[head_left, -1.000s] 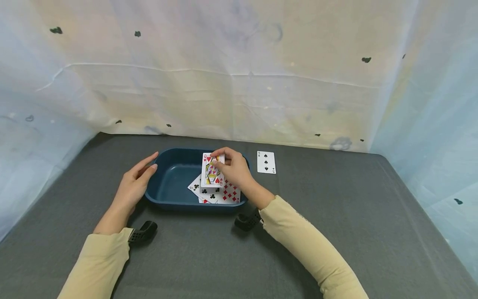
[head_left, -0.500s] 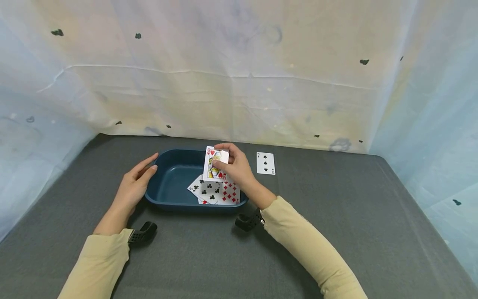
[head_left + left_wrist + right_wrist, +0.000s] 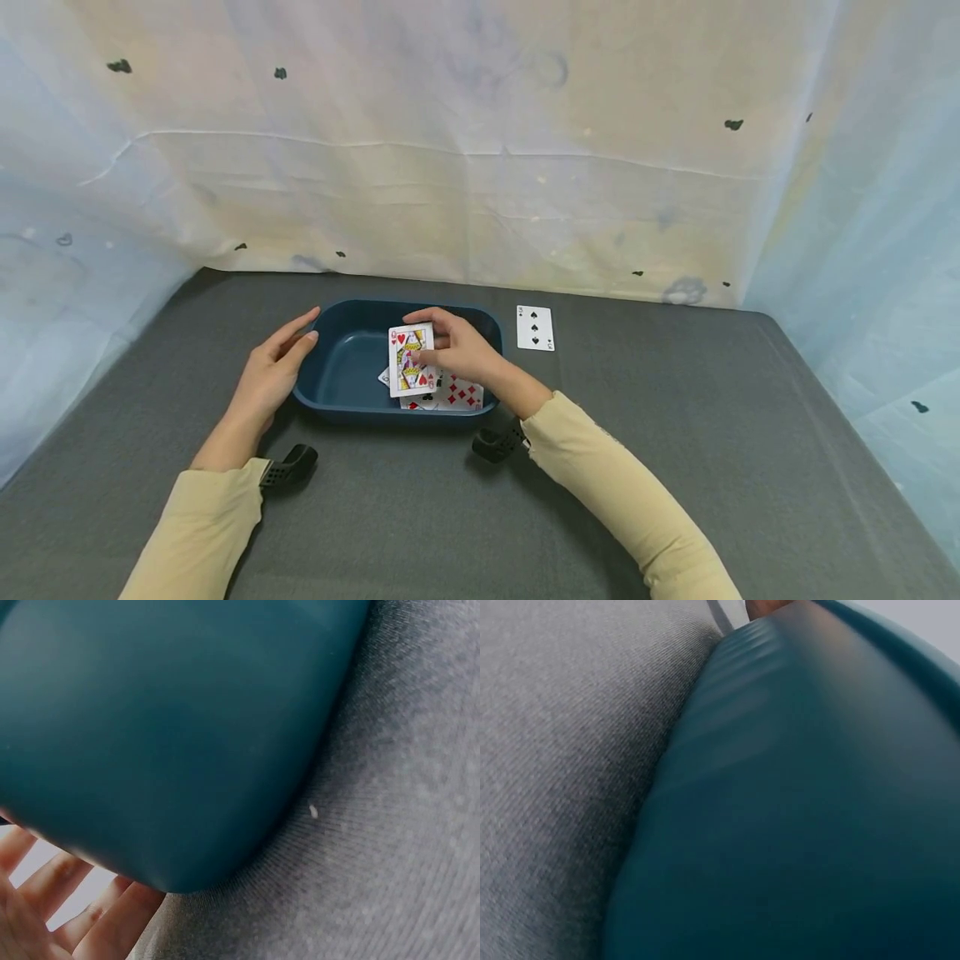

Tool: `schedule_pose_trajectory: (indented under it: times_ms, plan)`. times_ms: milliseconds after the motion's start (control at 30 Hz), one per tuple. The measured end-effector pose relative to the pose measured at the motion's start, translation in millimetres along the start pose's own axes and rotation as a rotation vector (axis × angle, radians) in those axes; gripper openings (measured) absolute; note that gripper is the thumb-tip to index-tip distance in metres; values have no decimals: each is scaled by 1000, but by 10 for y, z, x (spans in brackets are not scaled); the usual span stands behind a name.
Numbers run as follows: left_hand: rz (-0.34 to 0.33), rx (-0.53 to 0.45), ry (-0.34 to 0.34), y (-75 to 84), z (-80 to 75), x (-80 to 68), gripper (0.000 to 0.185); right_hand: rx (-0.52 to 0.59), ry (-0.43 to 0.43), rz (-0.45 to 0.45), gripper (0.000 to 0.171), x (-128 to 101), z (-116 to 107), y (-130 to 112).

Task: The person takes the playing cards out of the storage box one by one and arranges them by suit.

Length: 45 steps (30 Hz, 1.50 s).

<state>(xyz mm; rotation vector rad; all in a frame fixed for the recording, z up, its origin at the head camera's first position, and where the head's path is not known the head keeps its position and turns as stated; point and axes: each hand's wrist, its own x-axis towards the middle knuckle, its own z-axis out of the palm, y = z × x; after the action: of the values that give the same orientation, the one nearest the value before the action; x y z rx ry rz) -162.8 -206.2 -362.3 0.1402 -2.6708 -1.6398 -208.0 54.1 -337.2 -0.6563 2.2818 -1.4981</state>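
Note:
A dark blue tray [image 3: 341,367] holds several face-up playing cards in its right half. My right hand [image 3: 467,348] pinches a queen of hearts [image 3: 411,379] over the tray, thumb on the card's face. Beneath that queen, partly hidden, lie a red diamonds card [image 3: 461,392] and others. At the tray's left end my left hand [image 3: 266,371] rests with extended fingers against the rim. The left wrist view shows its fingers [image 3: 120,922] touching the outer wall. Only the tray's outer wall [image 3: 765,810] fills most of the right wrist view; the cards are hidden there.
A three of spades [image 3: 535,327] lies face up on the grey cloth table [image 3: 637,400], right of the tray. Black wrist bands [image 3: 288,468] hang under both forearms. A pale patterned curtain [image 3: 480,208] stands behind the table.
My right hand first lifts the queen of hearts up and away, then brings it down and left across the tray, covering more of the clubs card. The left hand stays put.

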Motion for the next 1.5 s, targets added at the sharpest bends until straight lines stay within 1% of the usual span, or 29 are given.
schedule_pose_trajectory:
  times_ms: [100, 167, 233, 300, 400, 467, 567, 667, 733, 833, 900, 1067, 1233, 1300, 1400, 1500]
  plan:
    - [3, -3, 1, -7, 7, 6, 58, -52, -132, -4, 50, -3, -1, 16]
    - [6, -2, 4, -12, 13, 8, 58, -94, -170, -24, 50, -9, -5, 24]
    - [5, 0, 13, -12, 22, 11, 58, -126, -150, -34, 50, -15, -10, 27]
    - [2, 4, 21, -9, 34, 13, 57, -169, -85, -25, 49, -20, -18, 27]
    - [-6, 12, 35, -3, 44, 16, 56, -230, 11, 45, 48, -25, -27, 18]
    - [-9, 14, 38, -1, 47, 16, 55, -297, 46, 93, 51, -22, -33, 23]
    - [-13, 17, 41, -1, 53, 12, 55, -417, 39, 163, 57, -16, -31, 30]
    - [-15, 17, 37, -2, 56, 8, 56, -523, -1, 226, 66, -15, -13, 29]
    - [-14, 19, 34, 1, 56, 3, 56, -577, -21, 260, 72, -18, 2, 22]
    - [-10, 15, 32, 3, 50, 0, 56, -618, -37, 292, 77, -28, 18, 7]
    - [-6, 13, 35, 6, 48, 0, 56, -618, -44, 298, 76, -34, 22, -3]
    - [-5, 9, 41, 7, 60, 4, 56, -571, -67, 307, 67, -31, 13, -11]
    - [-2, 3, 35, 22, 70, -2, 55, -615, -78, 339, 68, -31, -1, -5]
    - [-3, 2, 33, 25, 73, -3, 55, -605, -85, 337, 67, -35, -11, 3]
    - [-5, 1, 31, 28, 81, 2, 55, -517, -96, 311, 60, -45, -34, 16]
    - [-6, 1, 31, 33, 83, 8, 55, -377, -88, 278, 42, -61, -62, 23]
